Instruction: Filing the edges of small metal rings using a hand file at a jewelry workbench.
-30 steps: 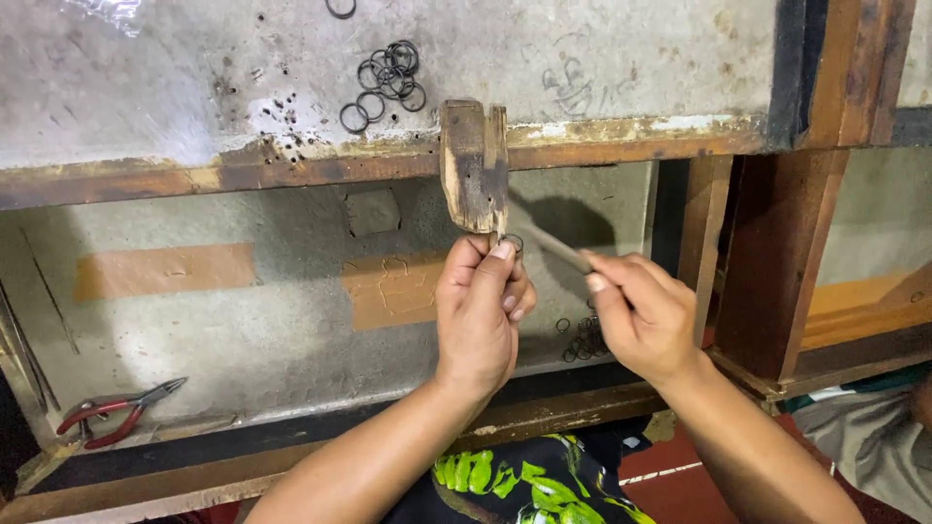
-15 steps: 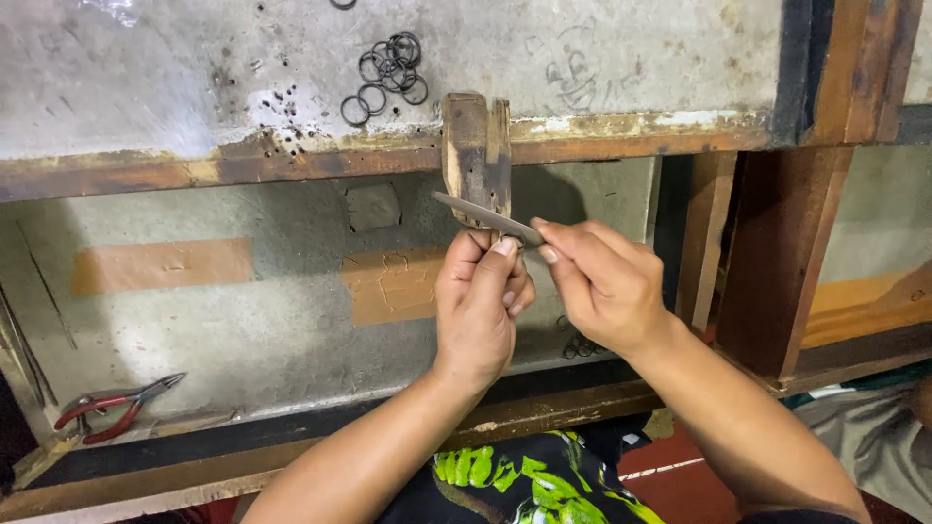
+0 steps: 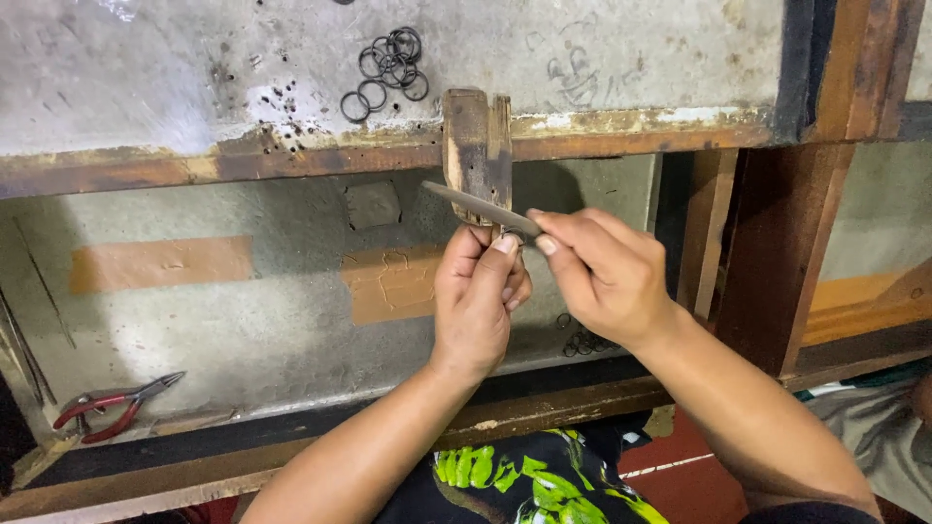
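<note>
My left hand (image 3: pixel 478 296) pinches a small metal piece against the lower end of a worn wooden peg (image 3: pixel 478 146) that sticks out from the bench edge; my fingertips hide most of the piece. My right hand (image 3: pixel 604 277) grips a flat grey file (image 3: pixel 476 205) by its right end. The blade slants up to the left across the peg, just above my left thumb. The two hands touch at the fingertips.
Several dark wire rings (image 3: pixel 386 63) lie on the grey bench top (image 3: pixel 175 78) above the peg. More rings (image 3: pixel 581 341) lie in the tray below my right hand. Red-handled pliers (image 3: pixel 115 405) rest at the tray's lower left. A brown wooden post (image 3: pixel 777 243) stands at the right.
My right hand has moved left toward my left hand, pushing the file across the front of the peg. My left hand has stayed at the peg.
</note>
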